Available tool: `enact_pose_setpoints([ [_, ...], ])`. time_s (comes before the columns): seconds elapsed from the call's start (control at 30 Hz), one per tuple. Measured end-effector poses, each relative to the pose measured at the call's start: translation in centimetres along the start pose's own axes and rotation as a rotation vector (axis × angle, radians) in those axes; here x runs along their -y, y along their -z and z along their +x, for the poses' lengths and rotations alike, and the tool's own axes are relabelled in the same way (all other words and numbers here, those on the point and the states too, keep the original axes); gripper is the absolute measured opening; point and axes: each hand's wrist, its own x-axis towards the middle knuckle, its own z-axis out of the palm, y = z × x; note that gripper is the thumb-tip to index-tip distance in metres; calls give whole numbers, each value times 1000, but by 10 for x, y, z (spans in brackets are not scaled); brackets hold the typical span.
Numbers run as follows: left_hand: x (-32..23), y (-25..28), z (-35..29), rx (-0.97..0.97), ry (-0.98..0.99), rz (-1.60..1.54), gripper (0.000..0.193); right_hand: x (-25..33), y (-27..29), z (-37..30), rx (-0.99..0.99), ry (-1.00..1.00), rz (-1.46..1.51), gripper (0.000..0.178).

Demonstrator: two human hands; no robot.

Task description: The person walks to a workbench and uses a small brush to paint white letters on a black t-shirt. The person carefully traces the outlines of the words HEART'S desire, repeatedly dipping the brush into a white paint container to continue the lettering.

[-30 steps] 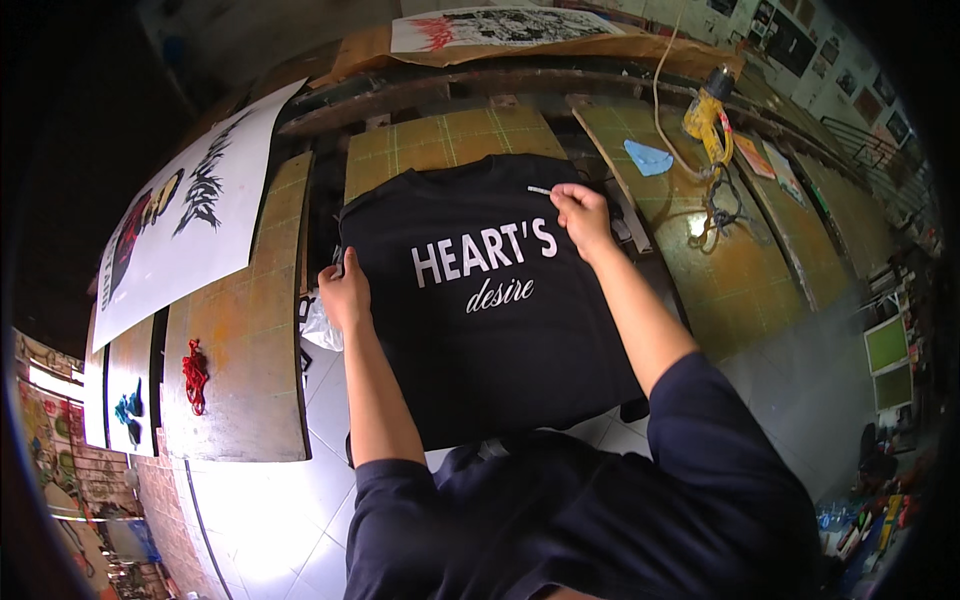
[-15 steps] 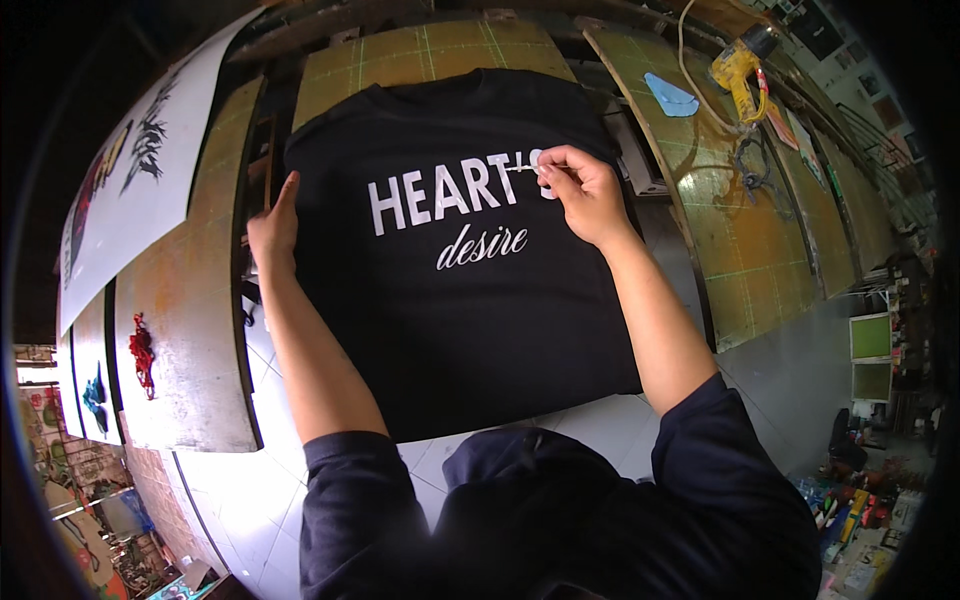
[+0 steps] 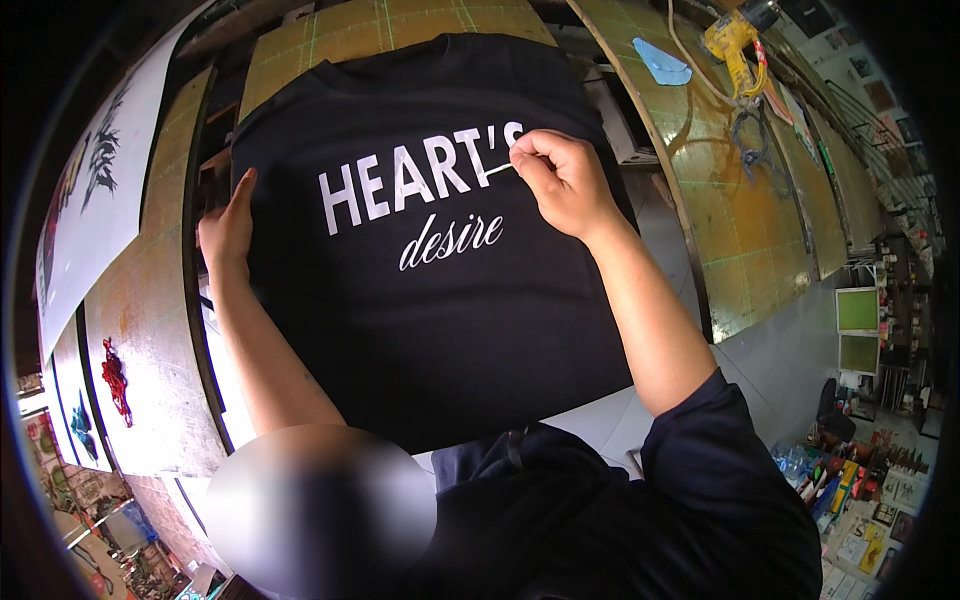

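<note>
A black T-shirt (image 3: 330, 330) with white block lettering and a smaller white script line lies spread out flat in front of me. Between the thumb and fingers of my right hand (image 3: 565, 185) is a thin white stick (image 3: 500, 169), perhaps a cotton swab. Its tip is at the foot of one of the block letters, toward the right end of the upper line. My left hand (image 3: 228, 235) grips the shirt's left edge, thumb along the border; its other fingers are partly hidden.
Worn boards with green grid lines stand on both sides, among them the right board (image 3: 740, 240). On it are a light-blue cloth (image 3: 662, 62) and a yellow heat gun (image 3: 735, 45) with its cord. A printed white sheet (image 3: 110, 150) and a red tangle (image 3: 116, 383) lie at left.
The view has shifted, so the shirt appears farther left and higher. The stick's tip has moved from the top of the lettering down to a letter's foot. My left hand keeps its place at the edge.
</note>
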Motion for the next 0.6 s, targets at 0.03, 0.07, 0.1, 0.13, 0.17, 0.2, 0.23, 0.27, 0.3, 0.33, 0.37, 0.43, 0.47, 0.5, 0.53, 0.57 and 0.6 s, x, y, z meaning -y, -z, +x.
enact_pose_setpoints([
  [0.03,4,0,3,3,3,24,79,1,-2,0,11,-22,-17,10],
  [0.07,3,1,3,17,17,38,79,1,-2,1,22,-40,-36,10],
  [0.1,2,2,4,31,30,52,78,1,-3,0,18,-32,-52,10],
  [0.13,2,3,4,45,44,66,78,0,-3,0,14,-23,-69,10],
  [0.17,2,2,3,31,26,44,77,-1,-3,0,10,-13,-85,9],
  [0.2,2,0,1,17,8,22,76,-1,-3,0,16,-23,-89,9],
  [0.23,2,-1,0,3,-10,1,76,-1,-2,0,23,-33,-92,9],
  [0.27,2,-1,0,10,-2,1,76,-1,-2,-1,28,-45,-96,9],
  [0.3,1,0,0,18,5,1,75,-1,-2,0,27,-39,-99,9],
  [0.33,0,0,-1,26,13,1,75,0,-1,0,25,-33,-103,9],
  [0.37,-1,0,-2,31,8,-3,75,1,-1,0,23,-28,-108,9],
  [0.43,-4,0,-5,42,-2,-12,73,0,0,0,20,-20,-109,8],
  [0.47,-2,0,-3,29,-4,1,73,0,-1,0,20,-13,-106,8],
  [0.5,1,0,-1,16,-7,13,72,0,-1,1,26,-14,-101,8],
  [0.53,4,1,2,4,-10,26,72,0,-2,1,32,-15,-96,8],
  [0.57,3,1,3,36,8,36,72,0,-1,1,34,-19,-95,8],
  [0.6,2,2,4,69,25,47,72,-1,0,0,32,-22,-89,8],
])
